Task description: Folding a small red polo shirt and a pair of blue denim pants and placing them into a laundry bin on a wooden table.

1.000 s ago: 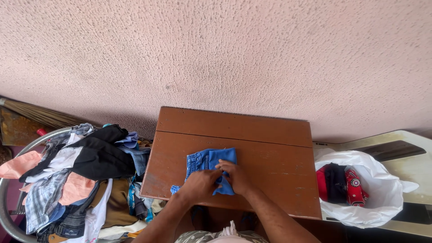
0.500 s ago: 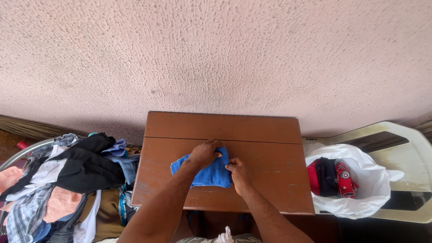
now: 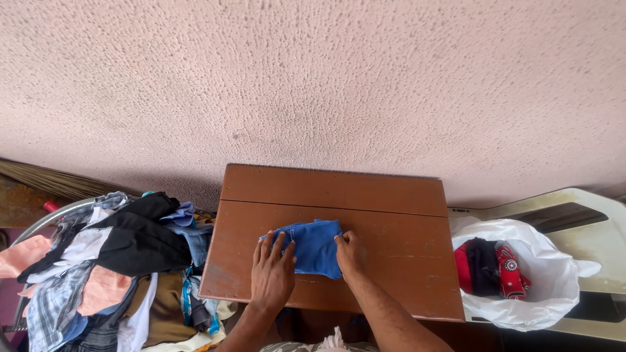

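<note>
hands press a folded blue cloth (image 3: 313, 246) at the centre of the brown counter (image 3: 391, 261): left hand (image 3: 272, 274) flat, fingers spread on its left edge; right hand (image 3: 349, 251) fingers pinching its right edge. clothes pile (image 3: 111, 261) sits lower left, white bag (image 3: 554, 274) of red and dark garments lower right, both well apart.

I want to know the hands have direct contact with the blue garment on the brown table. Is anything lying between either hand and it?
Nothing visible does. The left hand lies flat on the left part of the blue garment, and the right hand touches its right edge. Only bare wood of the brown table surrounds them.
</note>
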